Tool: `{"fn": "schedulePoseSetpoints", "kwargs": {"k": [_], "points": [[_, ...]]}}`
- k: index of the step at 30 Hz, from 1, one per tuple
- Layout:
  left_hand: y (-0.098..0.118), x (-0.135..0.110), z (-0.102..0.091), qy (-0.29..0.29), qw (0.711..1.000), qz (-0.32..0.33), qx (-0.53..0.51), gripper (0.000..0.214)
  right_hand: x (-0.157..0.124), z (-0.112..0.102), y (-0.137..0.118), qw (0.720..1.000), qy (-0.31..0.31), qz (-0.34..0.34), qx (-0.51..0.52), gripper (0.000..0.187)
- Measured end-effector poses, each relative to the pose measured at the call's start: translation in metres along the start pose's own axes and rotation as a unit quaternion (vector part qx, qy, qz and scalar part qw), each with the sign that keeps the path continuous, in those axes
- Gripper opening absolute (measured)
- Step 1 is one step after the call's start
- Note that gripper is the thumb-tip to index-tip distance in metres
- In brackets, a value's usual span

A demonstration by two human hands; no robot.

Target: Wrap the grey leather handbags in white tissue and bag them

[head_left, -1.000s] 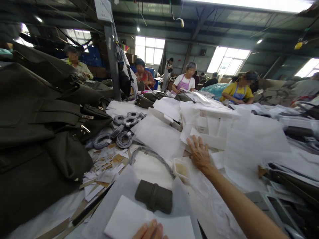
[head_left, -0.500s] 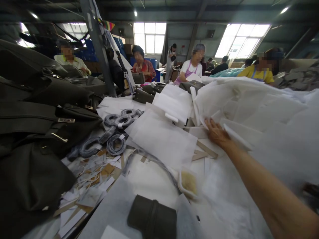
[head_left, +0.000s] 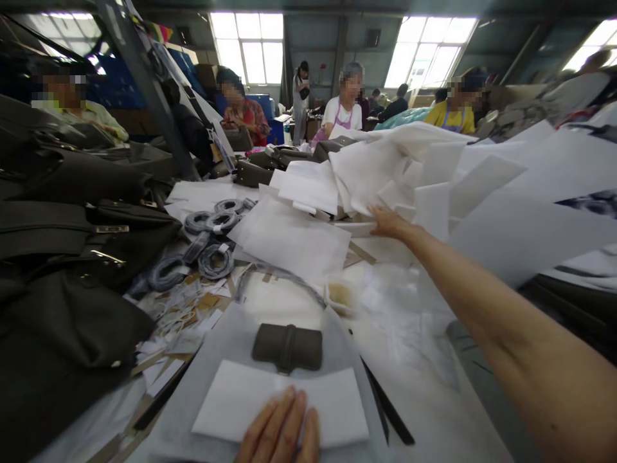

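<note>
My left hand (head_left: pixel 282 427) lies flat, fingers stretched out, on a folded white sheet (head_left: pixel 231 402) at the bottom middle. Just beyond that sheet is a dark olive leather piece (head_left: pixel 272 347) with a raised band across its middle. A translucent pale sheet (head_left: pixel 193 386) is spread under both. My right hand (head_left: pixel 388 223) reaches far forward, fingers extended, against the edge of a heap of white sheets (head_left: pixel 366 173). A small tub with yellowish contents (head_left: pixel 340 294) stands between the hands. A thin dark wrapped strap (head_left: pixel 284 269) curves behind the leather piece.
Dark olive bags (head_left: pixel 58 276) pile up on the left. Several wrapped coils (head_left: pixel 216 260) and scattered tags and paper scraps (head_left: pixel 193 315) lie beside them. A slanted metal post (head_left: pixel 144 83) rises behind. Several people sit across the table, one in a purple apron (head_left: pixel 342 122).
My left hand has come into view on the folded sheet. White sheets at the right have shifted and stand up more. My view has moved, and the leather piece now shows whole.
</note>
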State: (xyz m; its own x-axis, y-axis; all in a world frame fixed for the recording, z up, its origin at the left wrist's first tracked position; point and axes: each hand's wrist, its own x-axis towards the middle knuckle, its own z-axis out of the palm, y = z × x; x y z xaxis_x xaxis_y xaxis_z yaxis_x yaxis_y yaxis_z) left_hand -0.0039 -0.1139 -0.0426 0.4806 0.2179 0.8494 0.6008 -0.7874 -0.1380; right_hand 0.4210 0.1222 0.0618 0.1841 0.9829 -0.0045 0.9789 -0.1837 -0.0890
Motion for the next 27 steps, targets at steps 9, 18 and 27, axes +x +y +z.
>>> {"fn": "schedulePoseSetpoints", "kwargs": {"k": [9, 18, 27], "points": [[0.0, 0.012, -0.028, -0.073, 0.996, -0.007, -0.054, 0.041, -0.116, -0.038, -0.063, 0.982, -0.053, -0.14, 0.119, 0.04], [0.005, 0.014, -0.027, -0.074, 0.994, -0.036, -0.07, 0.04, -0.227, -0.035, -0.018, 0.991, -0.125, 0.017, -0.052, 0.006], [0.004, 0.017, -0.029, -0.09, 0.991, -0.043, -0.087, 0.04, -0.193, -0.057, 0.009, 0.982, 0.025, 0.132, -0.132, 0.026]]}}
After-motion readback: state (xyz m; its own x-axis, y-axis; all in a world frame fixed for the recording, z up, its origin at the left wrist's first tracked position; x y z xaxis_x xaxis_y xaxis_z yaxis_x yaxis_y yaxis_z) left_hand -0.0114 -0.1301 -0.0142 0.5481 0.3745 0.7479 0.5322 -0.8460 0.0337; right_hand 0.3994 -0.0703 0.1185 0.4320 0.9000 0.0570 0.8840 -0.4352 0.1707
